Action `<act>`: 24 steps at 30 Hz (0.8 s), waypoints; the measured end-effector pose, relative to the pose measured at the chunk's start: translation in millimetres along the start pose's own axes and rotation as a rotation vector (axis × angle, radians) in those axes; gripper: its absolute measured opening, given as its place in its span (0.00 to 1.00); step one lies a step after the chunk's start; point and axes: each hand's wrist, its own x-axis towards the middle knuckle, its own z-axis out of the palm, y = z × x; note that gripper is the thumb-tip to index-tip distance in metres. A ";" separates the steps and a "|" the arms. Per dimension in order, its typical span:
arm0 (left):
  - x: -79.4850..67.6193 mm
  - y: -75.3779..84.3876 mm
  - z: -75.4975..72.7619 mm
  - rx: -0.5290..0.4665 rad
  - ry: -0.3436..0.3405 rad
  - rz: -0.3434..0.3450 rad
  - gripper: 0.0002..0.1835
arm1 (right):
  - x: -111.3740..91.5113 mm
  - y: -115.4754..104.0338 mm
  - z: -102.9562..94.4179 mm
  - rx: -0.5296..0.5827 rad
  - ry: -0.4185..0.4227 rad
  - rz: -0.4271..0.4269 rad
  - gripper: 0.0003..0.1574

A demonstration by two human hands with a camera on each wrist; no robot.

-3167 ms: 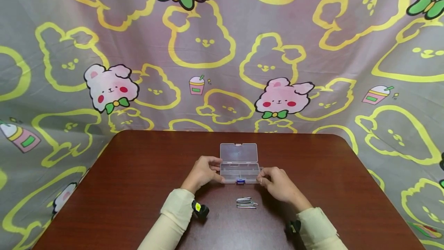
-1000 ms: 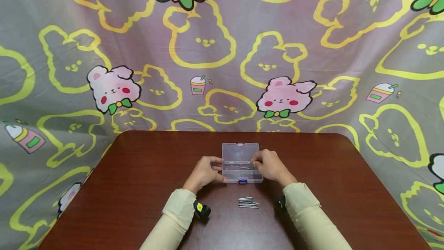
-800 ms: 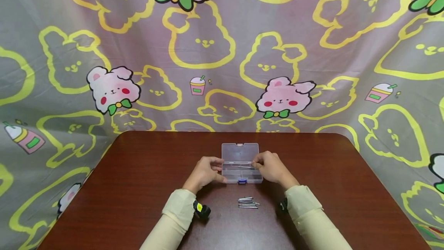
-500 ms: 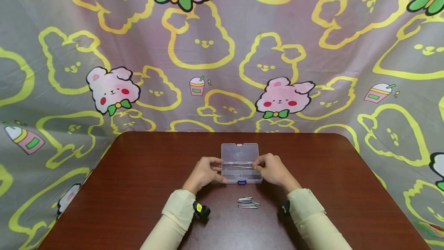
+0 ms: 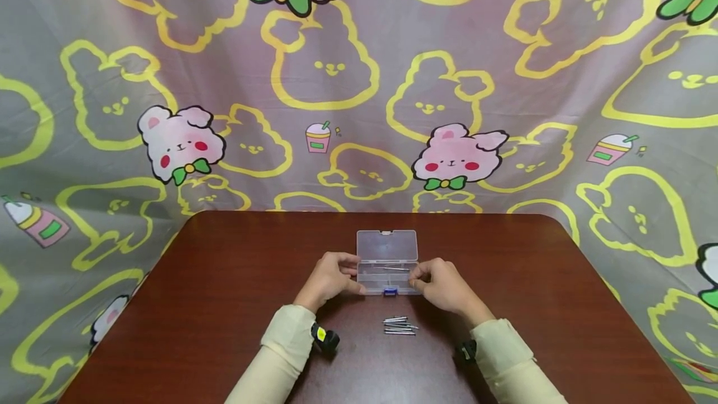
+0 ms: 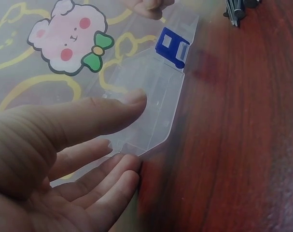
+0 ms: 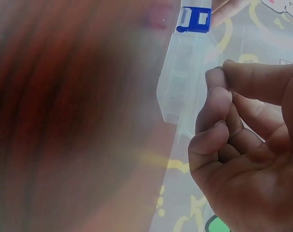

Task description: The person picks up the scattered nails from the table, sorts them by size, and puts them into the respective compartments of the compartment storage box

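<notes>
A clear compartment box (image 5: 373,283) lies on the table with its lid (image 5: 387,245) raised and a blue latch (image 5: 390,292) in front. My left hand (image 5: 331,279) holds the box's left end, thumb at the near corner and fingers along the side. One thin nail (image 5: 396,269) lies in the back compartment. At the box's right end is my right hand (image 5: 444,284); its fingers are curled, the thumb meets the fingertips, and no object shows between them in the right wrist view. Several loose nails (image 5: 400,330) lie in front of the box.
The dark red-brown wooden table (image 5: 252,248) extends around the box. A patterned cloth (image 5: 359,129) hangs behind and beside it. A black wrist camera (image 5: 325,338) is on the left cuff and another camera (image 5: 467,350) on the right.
My right hand has come away from the nail in the back compartment and moved towards me, to the box's right end. The nail stays inside. My left hand keeps its place.
</notes>
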 end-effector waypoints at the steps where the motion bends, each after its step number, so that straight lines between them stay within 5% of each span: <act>1: 0.1 -0.1 -0.2 0.001 0.001 0.001 0.37 | -1.0 -0.6 0.2 0.001 -0.003 -0.008 0.07; 24: -0.2 -1.6 -0.6 -0.001 0.006 0.006 0.36 | -29.8 0.9 4.4 -0.060 -0.123 -0.054 0.10</act>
